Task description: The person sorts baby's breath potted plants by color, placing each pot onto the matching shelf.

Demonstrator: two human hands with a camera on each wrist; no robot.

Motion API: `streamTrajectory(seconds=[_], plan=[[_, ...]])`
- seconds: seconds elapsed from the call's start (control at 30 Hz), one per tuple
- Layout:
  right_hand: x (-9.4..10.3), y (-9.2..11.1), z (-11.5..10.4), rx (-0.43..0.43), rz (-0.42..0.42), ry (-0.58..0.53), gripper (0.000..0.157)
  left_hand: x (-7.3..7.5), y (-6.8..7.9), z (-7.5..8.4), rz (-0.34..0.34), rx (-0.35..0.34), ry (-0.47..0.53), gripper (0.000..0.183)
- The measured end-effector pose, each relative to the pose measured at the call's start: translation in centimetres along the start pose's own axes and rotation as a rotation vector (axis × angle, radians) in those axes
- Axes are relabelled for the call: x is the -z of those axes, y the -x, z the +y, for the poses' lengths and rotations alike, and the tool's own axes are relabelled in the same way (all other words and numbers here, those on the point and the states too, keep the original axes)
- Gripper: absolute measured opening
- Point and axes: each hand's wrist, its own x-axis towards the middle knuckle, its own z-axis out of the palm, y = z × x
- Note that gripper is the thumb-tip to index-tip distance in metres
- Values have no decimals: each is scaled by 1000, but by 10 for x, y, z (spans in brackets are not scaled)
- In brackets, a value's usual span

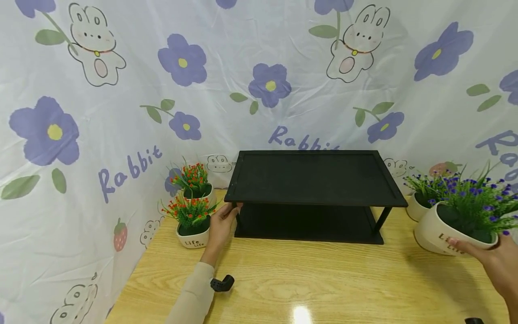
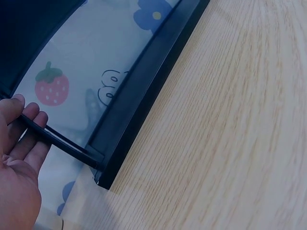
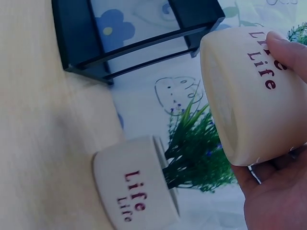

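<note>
A two-tier black shelf [image 1: 311, 177] stands on the table against the backdrop. My left hand [image 1: 220, 231] holds its front left post [image 2: 62, 143], with the thumb on one side and the fingers behind. On the right, my right hand [image 1: 495, 265] grips a white flowerpot [image 1: 430, 231] of purple flowers, thumb on the front by the "Life" lettering. This pot [image 3: 249, 96] is tilted and raised off the table in the right wrist view. Behind it sits a second white pot [image 3: 129, 187] with purple flowers, upright on the table.
Two white pots with orange-red flowers, the front one [image 1: 193, 238] and the rear one [image 1: 208, 191], stand left of the shelf beside my left hand. A printed rabbit-and-flower cloth [image 1: 226, 58] hangs behind and to the left of the wooden table [image 1: 283, 274].
</note>
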Motion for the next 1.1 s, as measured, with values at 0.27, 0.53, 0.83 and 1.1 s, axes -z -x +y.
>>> streamTrajectory(seconds=[0.27, 0.53, 0.83, 1.1], plan=[[7, -4, -18, 34, 29, 16, 116, 0, 0, 0, -1, -7, 10, 46], [15, -13, -36, 128, 71, 1, 114, -1, -2, 0, 2, 10, 39, 44], [16, -22, -51, 189, 37, -159, 109, -4, 6, 19, 15, 35, 27, 42], [13, -35, -69, 313, 60, -184, 70, -3, 10, 27, -9, 32, 27, 43]])
